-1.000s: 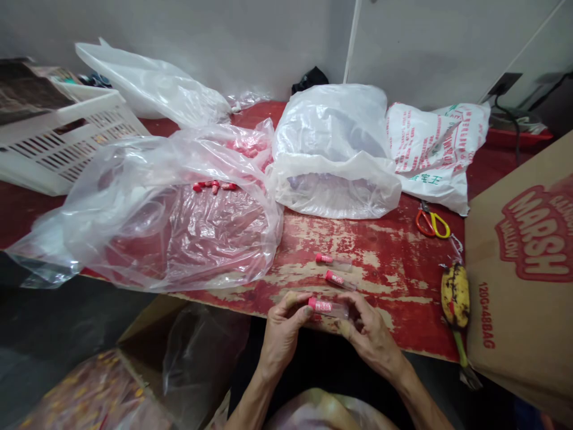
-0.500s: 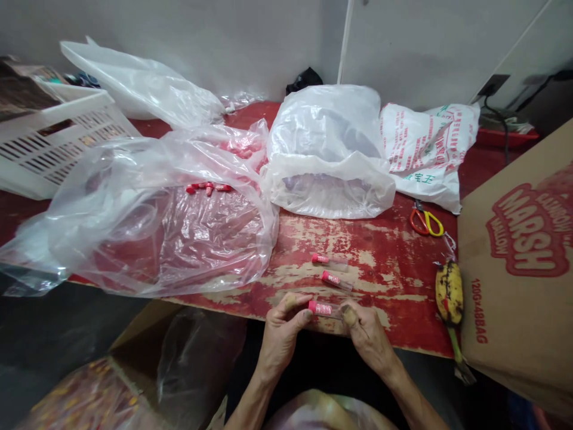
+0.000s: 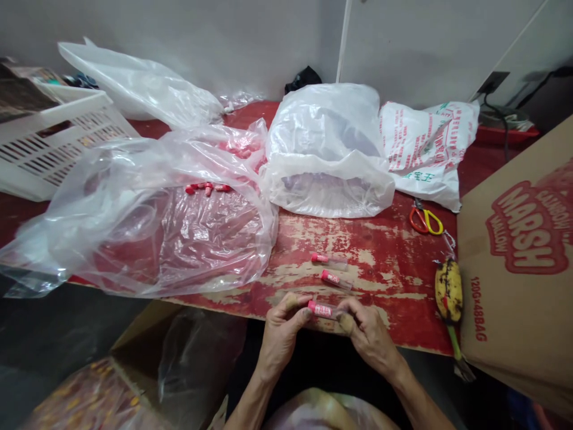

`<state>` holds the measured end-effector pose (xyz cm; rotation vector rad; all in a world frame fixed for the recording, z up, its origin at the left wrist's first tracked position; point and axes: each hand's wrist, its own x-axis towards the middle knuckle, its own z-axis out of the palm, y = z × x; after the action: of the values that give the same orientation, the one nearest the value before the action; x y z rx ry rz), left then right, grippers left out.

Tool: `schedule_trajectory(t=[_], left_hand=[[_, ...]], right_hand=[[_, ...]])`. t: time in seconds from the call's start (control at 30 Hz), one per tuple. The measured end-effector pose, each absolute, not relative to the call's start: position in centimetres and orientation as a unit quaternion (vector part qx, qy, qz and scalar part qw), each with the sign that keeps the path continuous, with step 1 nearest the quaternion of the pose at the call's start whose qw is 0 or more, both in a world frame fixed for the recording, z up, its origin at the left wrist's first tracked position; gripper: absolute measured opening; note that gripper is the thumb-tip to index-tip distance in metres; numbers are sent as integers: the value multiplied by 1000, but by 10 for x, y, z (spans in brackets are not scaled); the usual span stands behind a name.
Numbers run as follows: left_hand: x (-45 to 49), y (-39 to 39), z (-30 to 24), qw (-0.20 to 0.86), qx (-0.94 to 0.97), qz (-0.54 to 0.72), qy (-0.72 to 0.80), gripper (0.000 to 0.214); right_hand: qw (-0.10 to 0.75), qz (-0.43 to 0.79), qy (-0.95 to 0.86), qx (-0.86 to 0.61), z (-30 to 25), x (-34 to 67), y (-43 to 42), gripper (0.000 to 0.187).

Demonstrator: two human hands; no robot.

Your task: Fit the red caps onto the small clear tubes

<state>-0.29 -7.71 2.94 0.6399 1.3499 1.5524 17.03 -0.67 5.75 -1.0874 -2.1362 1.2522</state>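
A small clear tube with a pink cap (image 3: 323, 309) lies crosswise between both hands at the table's near edge. My left hand (image 3: 282, 334) pinches its pink capped end with thumb and fingers. My right hand (image 3: 364, 334) grips the clear end, fingers curled. Two more pink-capped tubes (image 3: 329, 260) (image 3: 335, 279) lie on the worn red table (image 3: 389, 263) just beyond the hands. Several loose pink caps (image 3: 206, 188) rest on a large clear plastic bag (image 3: 170, 227) to the left.
A white plastic bag of clear tubes (image 3: 329, 161) stands at centre back, a printed bag (image 3: 425, 155) beside it. Orange-yellow scissors (image 3: 425, 221) and a spotted banana (image 3: 448, 292) lie right. A marshmallow carton (image 3: 523, 263) fills the right side, a white crate (image 3: 54, 143) the far left.
The hands have stayed at the table edge on the same tube; the right fingers have shifted slightly along its clear end. The view has drifted a little.
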Motion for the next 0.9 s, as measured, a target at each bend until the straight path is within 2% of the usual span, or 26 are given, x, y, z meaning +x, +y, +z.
schedule_trajectory(t=[0.07,0.17,0.3,0.4,0.5,0.57,0.73,0.9], left_hand=[[-3,-77,29,476,257,635,551,18],[-3,-76,29,489,244,641,539,19],[-2,-75,29,498,236,639,537,18],[-2,-72,33,507,251,622,541,21],[-7,-62,39,503,270,601,559,34],[-14,-51,42,448,300,593,598,38],[-32,-8,34,237,412,507,719,21],[-30,25,25,202,458,456,736,19]], right_hand=[[211,459,-764,-402,57,171,-6,37],[213,460,-767,-393,59,171,-5,25],[217,456,-778,-375,60,169,-3,20],[215,461,-770,-384,58,168,0,33],[239,455,-762,-394,57,169,12,33],[278,423,-756,-415,56,170,29,33],[307,264,-776,-484,43,160,87,29],[264,212,-802,-492,24,144,115,24]])
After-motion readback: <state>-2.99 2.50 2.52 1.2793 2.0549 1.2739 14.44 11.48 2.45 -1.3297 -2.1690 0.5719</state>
